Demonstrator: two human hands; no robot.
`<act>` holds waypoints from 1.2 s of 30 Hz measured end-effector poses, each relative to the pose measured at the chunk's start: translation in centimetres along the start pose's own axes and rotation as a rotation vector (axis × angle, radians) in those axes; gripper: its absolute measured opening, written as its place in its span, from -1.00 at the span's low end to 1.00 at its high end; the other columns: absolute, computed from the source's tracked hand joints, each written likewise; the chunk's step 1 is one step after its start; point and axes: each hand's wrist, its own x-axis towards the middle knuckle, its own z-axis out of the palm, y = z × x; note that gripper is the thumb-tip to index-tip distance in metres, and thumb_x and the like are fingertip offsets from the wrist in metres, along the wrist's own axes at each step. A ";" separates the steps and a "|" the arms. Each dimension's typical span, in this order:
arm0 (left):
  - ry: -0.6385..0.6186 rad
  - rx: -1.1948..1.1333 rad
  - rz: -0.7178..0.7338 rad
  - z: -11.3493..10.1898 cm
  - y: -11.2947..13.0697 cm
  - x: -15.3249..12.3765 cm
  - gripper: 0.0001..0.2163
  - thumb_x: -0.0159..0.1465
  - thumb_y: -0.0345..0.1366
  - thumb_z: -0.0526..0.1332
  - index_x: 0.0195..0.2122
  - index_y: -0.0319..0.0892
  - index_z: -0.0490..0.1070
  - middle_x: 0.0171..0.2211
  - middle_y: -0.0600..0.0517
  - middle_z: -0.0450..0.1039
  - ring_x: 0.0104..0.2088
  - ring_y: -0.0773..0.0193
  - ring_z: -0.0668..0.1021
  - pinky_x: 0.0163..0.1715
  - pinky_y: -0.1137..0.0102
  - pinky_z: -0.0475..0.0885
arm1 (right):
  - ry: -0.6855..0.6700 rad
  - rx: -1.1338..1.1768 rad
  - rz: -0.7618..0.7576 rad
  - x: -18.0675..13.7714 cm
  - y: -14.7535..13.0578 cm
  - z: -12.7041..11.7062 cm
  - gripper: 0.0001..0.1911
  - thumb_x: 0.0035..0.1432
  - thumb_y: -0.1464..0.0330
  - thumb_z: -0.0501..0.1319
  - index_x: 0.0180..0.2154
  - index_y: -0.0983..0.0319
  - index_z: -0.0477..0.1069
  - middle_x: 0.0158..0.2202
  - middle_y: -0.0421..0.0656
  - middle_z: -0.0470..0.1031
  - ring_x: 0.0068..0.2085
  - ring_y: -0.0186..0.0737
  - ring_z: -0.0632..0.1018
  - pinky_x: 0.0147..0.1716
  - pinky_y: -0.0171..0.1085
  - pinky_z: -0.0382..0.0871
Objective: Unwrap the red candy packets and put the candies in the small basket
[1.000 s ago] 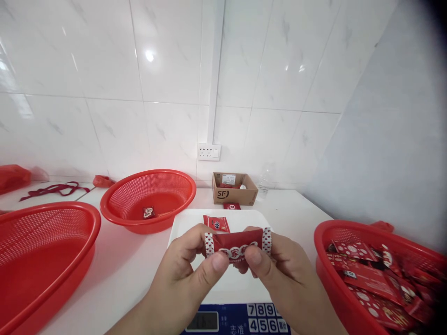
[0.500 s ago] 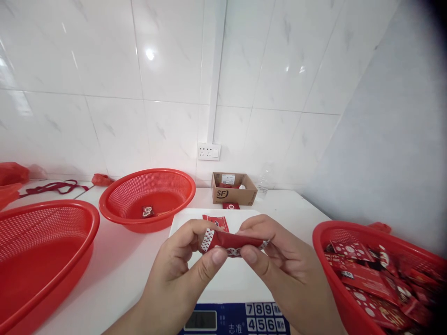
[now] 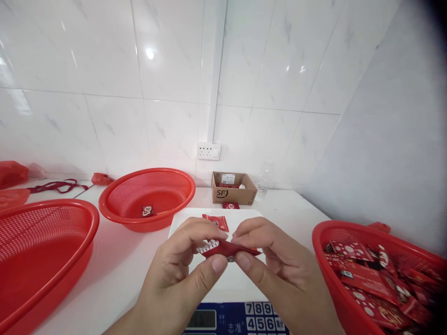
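Note:
A small red snack packet (image 3: 223,249) with a white-patterned end is pinched between both my hands, above the white pan of a scale (image 3: 223,286). My left hand (image 3: 186,265) grips its left part between thumb and fingers. The right part is in the closed thumb and fingers of my right hand (image 3: 275,265). Its middle looks bent, and the fingers cover much of its face. Another red packet (image 3: 216,221) lies on the pan just beyond my hands. Below them shows the scale's blue keypad panel (image 3: 233,321), with a small grey display.
A red basket (image 3: 317,232) full of red packets stands at the right. Two more red baskets are on the left: a near one (image 3: 87,214), and a farther one (image 3: 115,190) with a few packets. A cardboard box (image 3: 232,194) and a clear plastic bottle (image 3: 264,180) stand by the wall.
The packet has been folded or twisted more at its middle, and its patterned left end has turned. My thumbs and fingertips have come closer together.

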 end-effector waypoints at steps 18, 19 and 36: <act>0.147 -0.092 -0.102 0.7 -0.1 -0.5 -0.71 0.11 -0.35 0.44 -0.21 0.11 0.43 -0.41 0.24 0.50 -0.35 0.45 0.52 -0.30 0.61 0.43 | -0.063 0.020 0.190 0.2 0.0 -0.3 -0.82 0.22 0.14 0.27 -0.21 0.07 0.47 -0.28 -0.23 0.46 -0.24 -0.21 0.46 -0.26 -0.25 0.34; 0.144 -0.064 -0.094 0.8 -0.1 -0.5 -0.69 0.10 -0.34 0.45 -0.21 0.12 0.43 -0.42 0.25 0.49 -0.36 0.45 0.51 -0.30 0.60 0.42 | -0.074 0.023 0.177 0.3 0.0 -0.2 -0.84 0.24 0.15 0.26 -0.25 0.08 0.47 -0.30 -0.24 0.45 -0.27 -0.23 0.46 -0.26 -0.26 0.34; -0.127 0.062 -0.207 0.7 -0.3 -0.3 -0.87 0.36 -0.18 0.15 -0.27 -0.09 0.37 -0.35 0.07 0.47 -0.30 0.27 0.50 -0.23 0.35 0.39 | 0.141 0.119 0.199 0.4 -0.2 0.1 -0.86 0.25 0.19 0.26 -0.29 0.11 0.47 -0.42 -0.25 0.47 -0.40 -0.30 0.48 -0.45 -0.39 0.39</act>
